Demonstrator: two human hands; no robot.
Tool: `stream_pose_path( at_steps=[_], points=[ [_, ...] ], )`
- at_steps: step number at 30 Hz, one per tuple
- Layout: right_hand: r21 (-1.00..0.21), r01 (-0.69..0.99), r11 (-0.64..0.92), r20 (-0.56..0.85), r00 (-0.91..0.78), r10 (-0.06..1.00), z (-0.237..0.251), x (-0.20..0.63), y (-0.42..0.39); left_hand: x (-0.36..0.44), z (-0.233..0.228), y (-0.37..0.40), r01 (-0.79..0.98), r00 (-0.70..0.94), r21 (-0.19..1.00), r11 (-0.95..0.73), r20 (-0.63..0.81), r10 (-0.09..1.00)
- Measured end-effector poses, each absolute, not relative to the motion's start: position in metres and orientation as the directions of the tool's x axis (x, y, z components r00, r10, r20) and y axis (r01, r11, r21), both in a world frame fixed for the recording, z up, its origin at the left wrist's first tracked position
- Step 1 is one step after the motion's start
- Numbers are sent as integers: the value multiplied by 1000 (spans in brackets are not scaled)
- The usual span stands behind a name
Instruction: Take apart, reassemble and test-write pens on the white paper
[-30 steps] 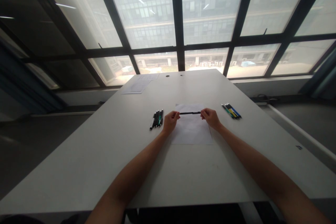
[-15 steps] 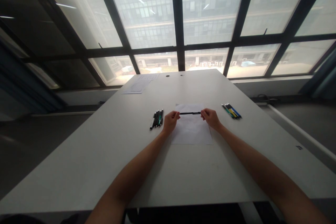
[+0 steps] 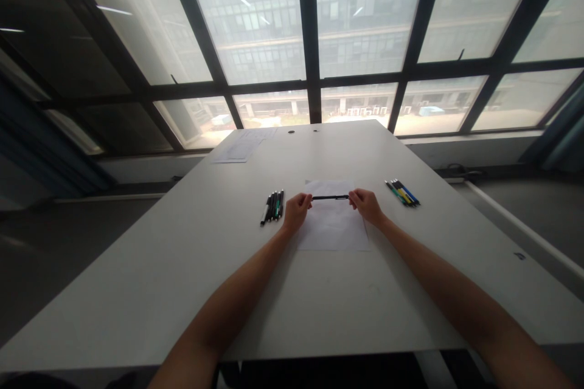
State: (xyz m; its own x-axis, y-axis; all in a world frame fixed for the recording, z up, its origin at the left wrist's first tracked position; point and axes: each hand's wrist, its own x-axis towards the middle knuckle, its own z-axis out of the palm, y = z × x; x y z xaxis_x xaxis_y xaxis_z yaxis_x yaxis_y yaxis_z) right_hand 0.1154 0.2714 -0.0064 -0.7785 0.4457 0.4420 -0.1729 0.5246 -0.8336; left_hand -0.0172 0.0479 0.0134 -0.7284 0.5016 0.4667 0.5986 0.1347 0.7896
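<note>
I see a long white table (image 3: 182, 267) running toward tall dark-framed windows (image 3: 310, 30); hazy daylight, an office building (image 3: 255, 12) outside, grey floor (image 3: 524, 206) beside.

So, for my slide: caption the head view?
Both hands hold a black pen level above paper.

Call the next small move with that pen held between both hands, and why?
Probably pull the two ends apart. The left hand and right hand each pinch one end of the black pen, level above the paper sheet, a grip that suits uncapping it.
</note>
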Motion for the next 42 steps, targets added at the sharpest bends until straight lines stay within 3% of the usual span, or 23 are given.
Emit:
stream_pose_path(
  at_steps=[11, 21, 35, 42],
  points=[
    [-830, -181, 528, 454, -767, 452, -4, 116, 269, -19, 11, 49, 589, -731, 798, 128, 458, 505],
    [-885, -251, 393, 429, -768, 475, -11, 110, 271, -17, 11, 48, 590, -730, 795, 139, 452, 513],
    [-645, -208, 735, 485, -855, 183, 0, 117, 259, -17, 11, 48, 588, -709, 797, 137, 426, 562],
    [-590, -231, 774, 478, -872, 104, 1, 117, 256, -17, 10, 49, 574, -686, 812, 107, 406, 604]
  ],
)
